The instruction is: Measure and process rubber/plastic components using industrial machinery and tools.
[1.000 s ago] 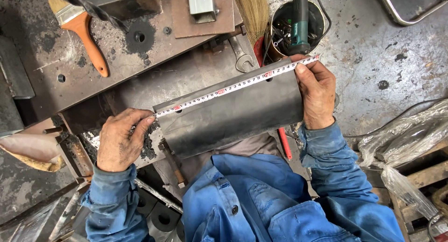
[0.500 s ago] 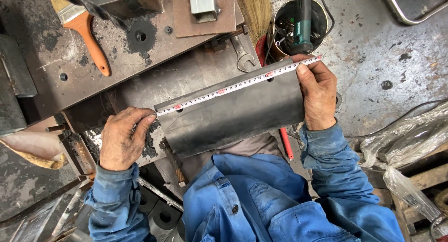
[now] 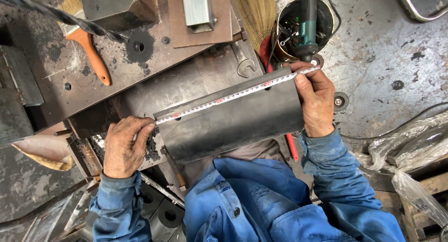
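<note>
You're in a metal workshop: a scarred steel worktop (image 3: pixel 196 83) with bolt holes, a spanner (image 3: pixel 242 60), a power grinder (image 3: pixel 308 23) in a bucket, and a stained concrete floor (image 3: pixel 387 51).

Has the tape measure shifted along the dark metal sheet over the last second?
No. The tape measure lies along the metal sheet's top edge as before, its ends pinned by the left hand and right hand, same spot beside the wrench.
</note>
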